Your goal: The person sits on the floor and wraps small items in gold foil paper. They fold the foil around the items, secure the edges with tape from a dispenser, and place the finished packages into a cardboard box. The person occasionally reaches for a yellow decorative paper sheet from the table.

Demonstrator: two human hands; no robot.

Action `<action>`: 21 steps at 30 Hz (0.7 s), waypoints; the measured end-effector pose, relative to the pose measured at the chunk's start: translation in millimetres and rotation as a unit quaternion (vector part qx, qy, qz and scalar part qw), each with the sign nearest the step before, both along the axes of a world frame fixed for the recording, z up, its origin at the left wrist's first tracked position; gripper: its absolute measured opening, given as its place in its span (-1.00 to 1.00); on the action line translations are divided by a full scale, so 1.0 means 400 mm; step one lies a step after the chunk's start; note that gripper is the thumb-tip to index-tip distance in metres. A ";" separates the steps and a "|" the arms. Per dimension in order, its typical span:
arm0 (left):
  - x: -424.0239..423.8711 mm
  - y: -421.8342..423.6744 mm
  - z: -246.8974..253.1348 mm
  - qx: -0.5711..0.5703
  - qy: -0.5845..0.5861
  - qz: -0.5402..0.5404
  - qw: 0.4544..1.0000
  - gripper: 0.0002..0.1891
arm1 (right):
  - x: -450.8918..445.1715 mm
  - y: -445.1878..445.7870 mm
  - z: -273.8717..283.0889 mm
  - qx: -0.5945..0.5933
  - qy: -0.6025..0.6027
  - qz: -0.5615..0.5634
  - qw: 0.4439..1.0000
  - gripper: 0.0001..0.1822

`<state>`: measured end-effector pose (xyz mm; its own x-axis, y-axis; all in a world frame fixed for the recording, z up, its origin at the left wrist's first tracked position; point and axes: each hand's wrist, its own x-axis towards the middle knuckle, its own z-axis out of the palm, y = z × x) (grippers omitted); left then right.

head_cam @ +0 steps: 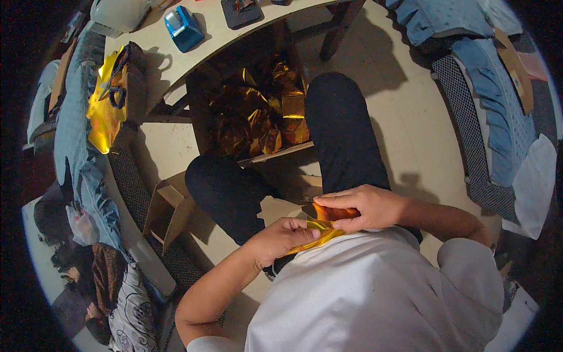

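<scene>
Both hands are low in the view, close to the white shirt and above the lap. My left hand pinches a sheet of shiny gold foil, its thumb on top. My right hand has its fingers spread around an orange, glossy piece at the far edge of the foil; whether the two are one piece I cannot tell. Beyond the knees, crumpled gold foil pieces lie in a dark, open container under the table. Scissors with dark handles rest on more gold foil at the left.
A blue tape dispenser and a black object stand on the pale table. An open cardboard box sits left of the knees. Cushioned seats with blue ruffled covers line the right. Another person is at the lower left.
</scene>
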<state>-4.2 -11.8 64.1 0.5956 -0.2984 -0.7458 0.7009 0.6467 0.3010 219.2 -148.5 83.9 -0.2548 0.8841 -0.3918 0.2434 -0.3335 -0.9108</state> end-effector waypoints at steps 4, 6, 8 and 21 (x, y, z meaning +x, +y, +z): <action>0.001 -0.006 -0.001 0.003 0.043 0.026 0.999 -0.70 | 0.004 -0.001 -0.022 -0.103 0.079 -0.027 0.991 -0.36; 0.002 -0.005 0.007 0.003 0.048 0.038 0.998 -0.69 | -0.002 -0.001 -0.026 -0.146 0.102 -0.046 0.983 -0.36; -0.003 -0.006 0.003 0.006 0.048 0.035 0.998 -0.71 | -0.006 0.005 -0.014 -0.181 0.134 -0.071 0.972 -0.35; 0.009 -0.015 -0.001 0.021 0.047 0.059 0.997 -0.80 | -0.019 -0.006 -0.061 -0.182 0.210 -0.096 0.956 -0.34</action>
<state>-0.7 -17.9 63.6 0.5521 -0.1976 -0.8100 0.6465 0.7149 0.2663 211.5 -150.8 59.3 -0.3039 0.7549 -0.5812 -0.2147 -0.6487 -0.7301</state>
